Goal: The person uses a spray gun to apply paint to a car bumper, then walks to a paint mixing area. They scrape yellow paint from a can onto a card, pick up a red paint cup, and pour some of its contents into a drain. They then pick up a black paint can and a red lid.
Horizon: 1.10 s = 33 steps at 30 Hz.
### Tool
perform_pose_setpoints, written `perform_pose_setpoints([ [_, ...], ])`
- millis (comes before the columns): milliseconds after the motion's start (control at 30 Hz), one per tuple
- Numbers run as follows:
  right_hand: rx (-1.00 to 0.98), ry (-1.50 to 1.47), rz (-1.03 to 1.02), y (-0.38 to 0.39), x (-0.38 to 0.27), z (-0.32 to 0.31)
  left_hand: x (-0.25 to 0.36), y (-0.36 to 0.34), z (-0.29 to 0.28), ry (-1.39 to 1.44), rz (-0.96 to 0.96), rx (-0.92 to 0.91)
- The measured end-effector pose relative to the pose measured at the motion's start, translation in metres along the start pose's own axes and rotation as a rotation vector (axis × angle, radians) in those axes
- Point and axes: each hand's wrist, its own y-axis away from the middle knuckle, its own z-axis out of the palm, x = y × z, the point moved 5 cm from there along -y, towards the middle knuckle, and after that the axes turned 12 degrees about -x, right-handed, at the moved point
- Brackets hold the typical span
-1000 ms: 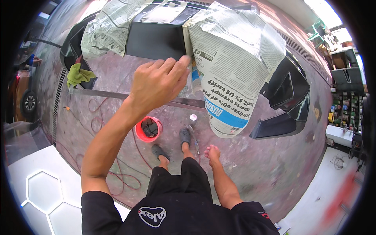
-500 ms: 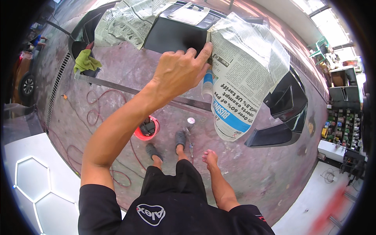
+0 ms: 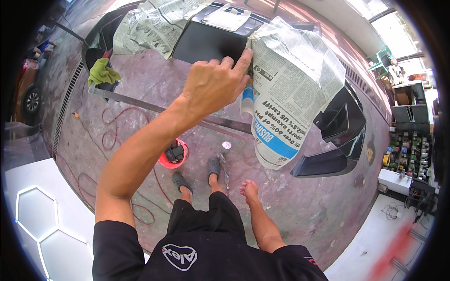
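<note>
My left hand (image 3: 213, 84) reaches over a black car bumper (image 3: 211, 44), its index fingertip touching the narrow masking tape (image 3: 249, 44) along the newspaper (image 3: 288, 89) at the right of the bare black panel. The other fingers are bent; I see nothing held. More newspaper (image 3: 150, 33) covers the bumper's left part. A green cloth (image 3: 103, 75) hangs on its left end. My right hand (image 3: 248, 189) hangs low, fingers loosely curled and empty, below the draped newspaper.
A metal stand bar (image 3: 140, 103) runs under the bumper. A red bucket (image 3: 180, 161) with dark blocks and a red hose (image 3: 112, 133) lie on the floor. Shelves of cans (image 3: 408, 154) stand right, a white hexagon-patterned board (image 3: 37, 206) lower left, a car wheel (image 3: 33, 98) and person (image 3: 47, 47) far left.
Over the last second my left hand has moved up and right, its index finger straightening onto the tape. The view has shifted slightly. Little differs from half a second ago.
</note>
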Motion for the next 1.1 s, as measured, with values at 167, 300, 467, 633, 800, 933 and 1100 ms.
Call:
perform_pose_setpoints([
  [167, 0.002, -0.007, 0.000, -0.003, -0.001, -0.002, 0.002, 0.003, 0.001, -0.008, -0.023, -0.009],
  [300, -0.006, -0.002, -0.009, -0.005, -0.001, -0.006, 0.003, 0.002, 0.000, 0.006, -0.024, 0.014],
  [467, 0.002, -0.001, -0.002, -0.004, -0.003, -0.008, 0.008, 0.006, 0.001, -0.010, -0.008, -0.024],
  [633, 0.008, -0.002, -0.008, -0.004, -0.001, -0.010, 0.009, 0.007, 0.002, 0.003, -0.006, -0.031],
  [800, -0.002, 0.008, -0.002, -0.007, -0.001, -0.009, 0.009, 0.005, 0.001, -0.007, -0.017, -0.009],
  [933, -0.001, 0.012, -0.007, -0.006, -0.004, -0.009, 0.016, 0.013, 0.000, 0.075, 0.046, 0.021],
  [1100, -0.001, 0.027, -0.014, 0.001, -0.008, -0.004, 0.049, 0.079, 0.019, 0.328, 0.177, -0.024],
])
